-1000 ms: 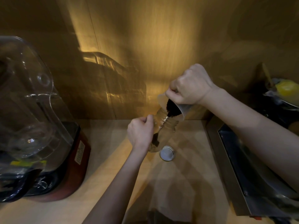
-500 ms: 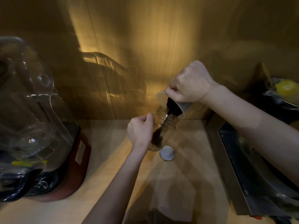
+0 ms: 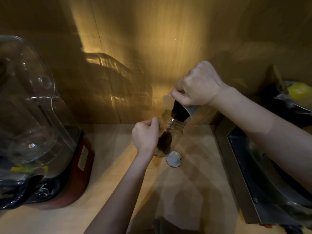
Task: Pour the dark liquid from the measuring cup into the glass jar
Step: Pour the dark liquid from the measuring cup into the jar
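Note:
A clear glass jar (image 3: pixel 175 132) stands tilted on the wooden counter (image 3: pixel 194 174), its mouth toward the upper left. My left hand (image 3: pixel 145 135) grips the jar's left side. My right hand (image 3: pixel 197 85) holds a translucent measuring cup (image 3: pixel 189 111) tipped steeply over the jar's mouth. Dark liquid (image 3: pixel 179 111) fills the cup's lower side, and a thin dark stream runs into the jar. A dark pool (image 3: pixel 164 141) has gathered in the lower part of the jar.
The jar's round metal lid (image 3: pixel 173 159) lies on the counter just in front of the jar. A blender with a clear jug and red base (image 3: pixel 79 166) stands at the left. A steel sink (image 3: pixel 263 174) is at the right, a wooden wall behind.
The cup has tipped further and lifted slightly. The stream has started and the dark pool in the jar has grown. My left hand has stayed on the jar.

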Demonstrator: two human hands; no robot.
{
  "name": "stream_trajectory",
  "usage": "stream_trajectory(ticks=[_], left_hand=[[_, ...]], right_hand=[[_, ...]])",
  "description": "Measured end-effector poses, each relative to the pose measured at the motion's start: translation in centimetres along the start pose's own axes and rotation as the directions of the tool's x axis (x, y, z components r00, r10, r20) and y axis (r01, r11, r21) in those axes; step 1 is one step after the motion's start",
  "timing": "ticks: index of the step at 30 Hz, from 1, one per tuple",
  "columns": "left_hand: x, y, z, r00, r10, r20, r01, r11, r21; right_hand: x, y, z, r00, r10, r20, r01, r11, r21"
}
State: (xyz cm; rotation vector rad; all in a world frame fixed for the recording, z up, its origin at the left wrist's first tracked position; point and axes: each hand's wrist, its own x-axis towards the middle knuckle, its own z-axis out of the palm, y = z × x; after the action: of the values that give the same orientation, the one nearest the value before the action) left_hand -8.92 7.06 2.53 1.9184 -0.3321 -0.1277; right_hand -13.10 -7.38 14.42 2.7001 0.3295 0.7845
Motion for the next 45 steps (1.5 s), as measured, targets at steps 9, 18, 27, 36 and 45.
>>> stream_trajectory(ticks=[9,18,27,36,45], left_hand=[[0.07,0.17,0.04,1.0,-0.031,0.003,0.031,0.999,0.018],[0.22,-0.09,0.03,0.999,-0.05,0.011,0.05,0.999,0.007],[0.1,-0.46,0.08,0.998,-0.061,0.016,0.061,0.998,-0.019],[0.46,-0.39,-0.09,0.998,-0.061,0.014,0.061,0.998,0.01],[0.31,-0.25,-0.35,0.999,-0.052,0.014,0.052,0.999,0.0]], right_hand=[[0.15,-0.05,0.4,1.0,-0.004,-0.004,0.004,1.0,0.017],[0.19,-0.16,0.54,1.0,0.009,0.0,-0.009,1.0,0.001],[0.47,-0.59,0.91,1.0,-0.01,0.016,0.01,1.0,-0.019],[0.56,-0.66,0.24,1.0,-0.02,0.009,0.02,1.0,-0.009],[0.47,-0.92,0.66,0.999,-0.037,0.002,0.037,0.999,-0.027]])
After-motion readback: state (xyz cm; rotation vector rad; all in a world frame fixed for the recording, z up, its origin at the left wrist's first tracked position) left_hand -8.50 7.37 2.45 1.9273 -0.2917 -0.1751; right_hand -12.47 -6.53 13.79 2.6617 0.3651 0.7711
